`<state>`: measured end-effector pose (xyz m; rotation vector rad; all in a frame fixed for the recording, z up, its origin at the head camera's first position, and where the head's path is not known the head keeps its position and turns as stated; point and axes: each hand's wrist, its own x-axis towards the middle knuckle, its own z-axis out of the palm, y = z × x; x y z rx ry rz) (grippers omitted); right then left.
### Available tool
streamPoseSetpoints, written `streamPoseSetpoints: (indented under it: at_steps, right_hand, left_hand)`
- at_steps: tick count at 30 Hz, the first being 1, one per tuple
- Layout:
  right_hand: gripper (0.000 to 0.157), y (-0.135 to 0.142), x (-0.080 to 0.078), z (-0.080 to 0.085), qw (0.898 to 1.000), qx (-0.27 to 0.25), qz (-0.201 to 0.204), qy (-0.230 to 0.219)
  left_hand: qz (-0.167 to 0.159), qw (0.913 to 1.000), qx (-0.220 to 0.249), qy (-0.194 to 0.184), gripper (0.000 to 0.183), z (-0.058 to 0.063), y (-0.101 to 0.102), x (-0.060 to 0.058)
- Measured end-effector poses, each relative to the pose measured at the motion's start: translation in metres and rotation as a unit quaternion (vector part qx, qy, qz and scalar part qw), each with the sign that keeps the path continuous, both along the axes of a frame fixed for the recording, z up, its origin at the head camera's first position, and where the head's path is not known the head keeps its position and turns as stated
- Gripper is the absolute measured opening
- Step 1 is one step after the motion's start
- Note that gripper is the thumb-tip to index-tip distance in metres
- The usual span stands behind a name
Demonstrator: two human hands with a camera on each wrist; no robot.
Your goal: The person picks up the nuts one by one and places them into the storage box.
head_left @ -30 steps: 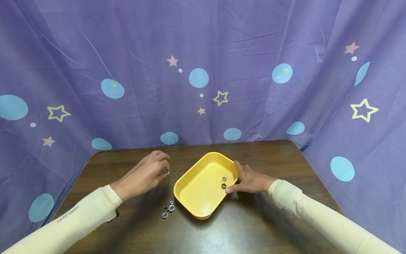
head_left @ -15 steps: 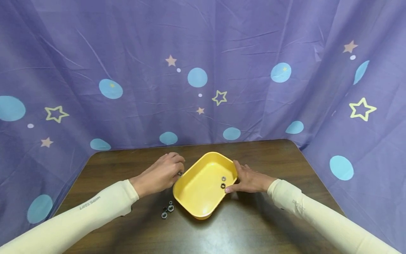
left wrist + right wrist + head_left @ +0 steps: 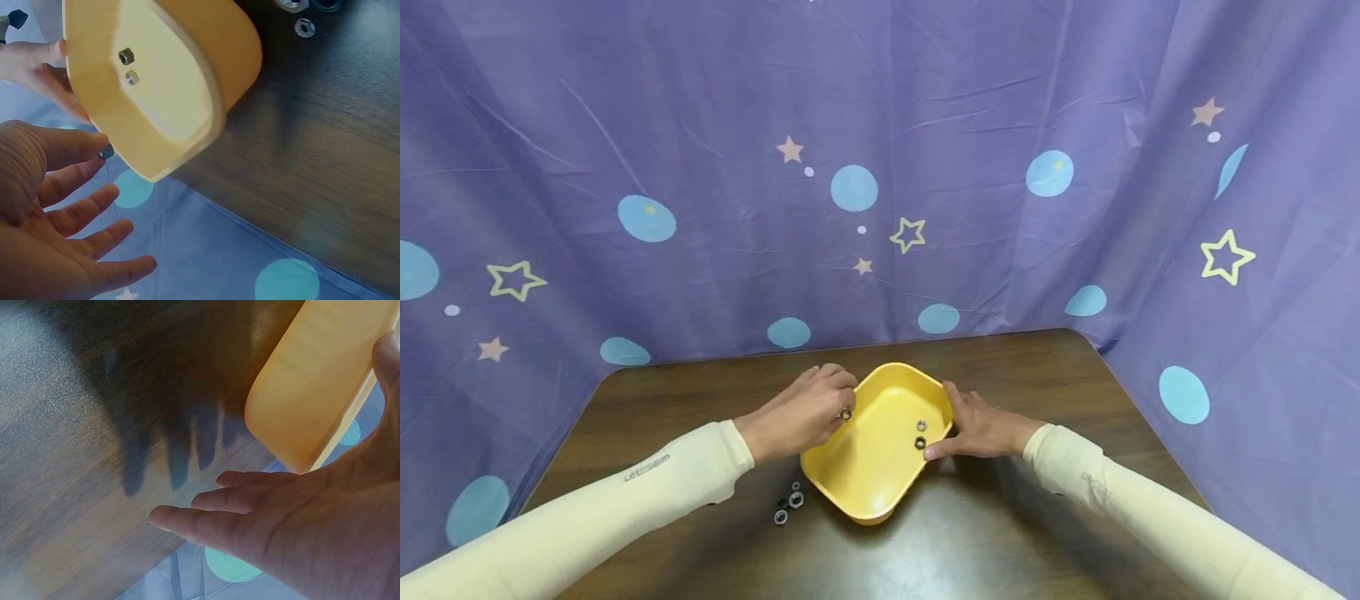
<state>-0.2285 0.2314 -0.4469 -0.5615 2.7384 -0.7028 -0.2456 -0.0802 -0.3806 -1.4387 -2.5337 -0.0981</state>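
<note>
Between thumb and index finger, my left hand (image 3: 808, 412) pinches a small hex nut (image 3: 107, 151). That hand is at the left rim of a yellow plastic tub (image 3: 868, 467), its other fingers spread in the left wrist view. Two nuts lie inside the tub near its right end: a dark nut (image 3: 921, 442) and a silver nut (image 3: 921, 425). My right hand (image 3: 988, 429) holds the tub's right end, thumb on the rim and index finger along the outer side. Its other fingers extend straight below the tub's rim in the right wrist view.
Several loose nuts (image 3: 796, 500) lie on the brown wooden table (image 3: 700, 387), left of the tub's near end. A purple curtain (image 3: 737, 167) with stars and blue dots hangs behind and beside the table.
My left hand has moved right with the pinched nut, from beside the tub to its left rim. The right hand keeps its hold on the tub. The head view has shifted slightly.
</note>
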Motion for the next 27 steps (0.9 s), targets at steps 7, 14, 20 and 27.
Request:
streamPoseSetpoints:
  at_steps: [7, 14, 20, 27]
  right_hand:
    - [0.124, -0.002, -0.001, -0.001, 1.0, 0.015, -0.008, -0.015]
    - [0.121, -0.002, -0.002, -0.001, 1.0, 0.006, -0.001, -0.005]
    - [0.123, -0.001, -0.001, -0.002, 1.0, 0.008, -0.011, -0.008]
    - [0.124, -0.003, -0.001, -0.004, 1.0, 0.008, -0.009, -0.004]
  left_hand:
    - [-0.009, 0.9997, -0.019, -0.01, 0.011, -0.007, 0.019, -0.007]
    - [-0.014, 0.9989, -0.04, -0.018, 0.008, -0.012, 0.037, -0.013]
    - [-0.017, 0.9976, -0.067, -0.011, 0.006, -0.019, 0.053, -0.018]
    - [-0.019, 0.9971, -0.071, -0.016, 0.006, -0.025, 0.063, -0.022]
